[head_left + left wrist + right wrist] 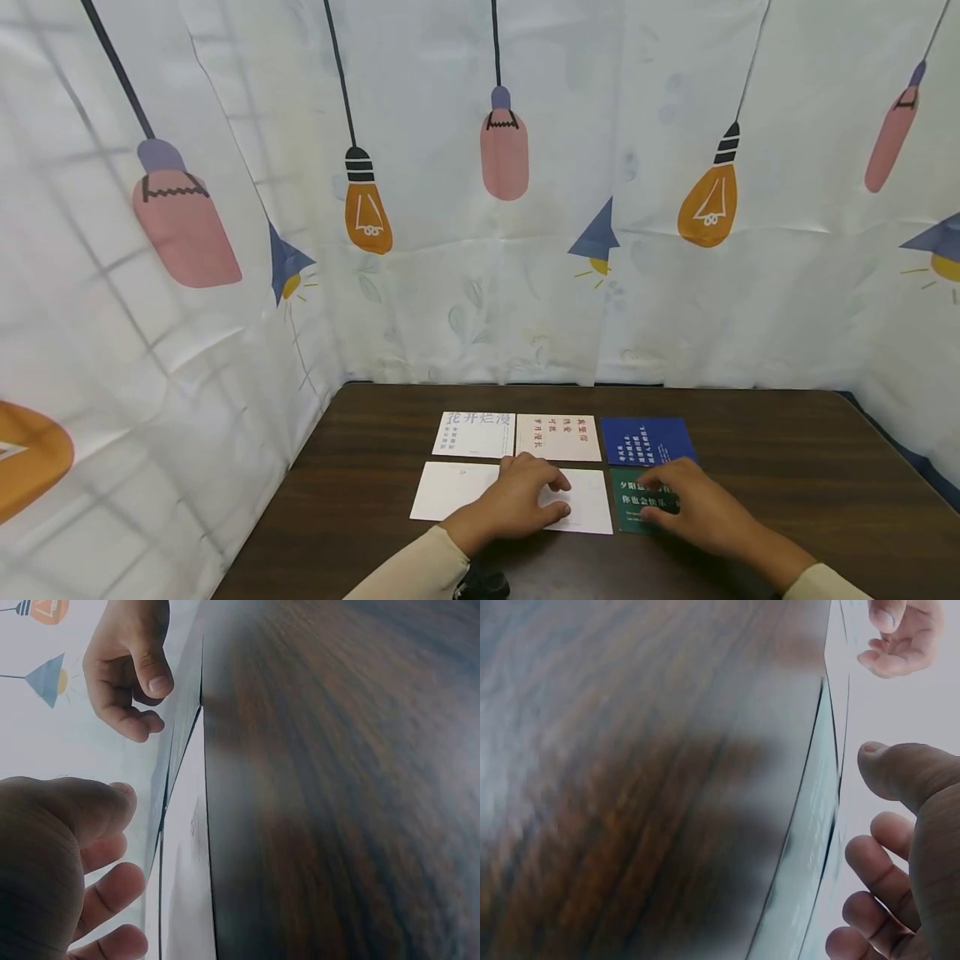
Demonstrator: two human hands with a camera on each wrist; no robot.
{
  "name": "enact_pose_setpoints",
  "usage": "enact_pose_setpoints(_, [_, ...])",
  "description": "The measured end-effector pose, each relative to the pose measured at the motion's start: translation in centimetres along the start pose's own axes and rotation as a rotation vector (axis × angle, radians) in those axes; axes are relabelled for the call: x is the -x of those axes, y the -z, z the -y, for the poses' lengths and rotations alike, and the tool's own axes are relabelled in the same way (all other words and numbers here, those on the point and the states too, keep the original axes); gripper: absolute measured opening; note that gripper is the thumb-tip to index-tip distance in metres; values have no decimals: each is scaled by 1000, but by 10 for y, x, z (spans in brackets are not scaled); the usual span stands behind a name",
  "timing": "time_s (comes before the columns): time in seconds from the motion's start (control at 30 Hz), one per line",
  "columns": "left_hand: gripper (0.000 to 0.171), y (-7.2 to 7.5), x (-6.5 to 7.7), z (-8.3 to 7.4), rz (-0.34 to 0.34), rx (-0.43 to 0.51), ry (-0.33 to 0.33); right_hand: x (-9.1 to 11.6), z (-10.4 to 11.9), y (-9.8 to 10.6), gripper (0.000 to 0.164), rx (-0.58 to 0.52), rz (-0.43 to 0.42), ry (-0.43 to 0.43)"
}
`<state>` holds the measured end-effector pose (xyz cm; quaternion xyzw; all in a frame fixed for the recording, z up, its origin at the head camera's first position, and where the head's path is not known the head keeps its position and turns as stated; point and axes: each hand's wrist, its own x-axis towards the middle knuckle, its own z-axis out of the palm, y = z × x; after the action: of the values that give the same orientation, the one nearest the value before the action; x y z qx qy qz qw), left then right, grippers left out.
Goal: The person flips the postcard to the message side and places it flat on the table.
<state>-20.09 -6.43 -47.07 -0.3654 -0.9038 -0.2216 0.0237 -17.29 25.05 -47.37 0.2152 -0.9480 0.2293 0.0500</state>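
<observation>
Several cards lie in two rows on the dark wooden table. My left hand (517, 498) hovers over the front-row middle white card (592, 502), fingers loosely bent, nothing held. To its left lies another white card (448, 490), partly behind the hand. Above the green card (628, 504) with white writing is my right hand (693, 508), its thumb and fingers apart around a gap and its palm covering the card's right side. Both wrist views show bent, separated fingers of the left hand (45, 862) and the right hand (937, 847), raised above the cards.
Behind sit a white card with purple writing (480, 437), a cream card with red writing (558, 450) and a blue card (637, 433). The brown table (360, 467) meets a white curtain (450, 317) printed with lamps. A black object (483, 586) is at the near edge.
</observation>
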Motion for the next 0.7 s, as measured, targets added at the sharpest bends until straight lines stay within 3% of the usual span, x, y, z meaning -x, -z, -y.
enact_pose_setpoints(0.3, [23,-7,-5,-5,-4,-29,-16,2,-5,7,43,-18,23,-52])
enact_pose_setpoints(0.7, [24,-11,-15,-15,14,-56,-19,8,-18,9,42,-8,-3,-30])
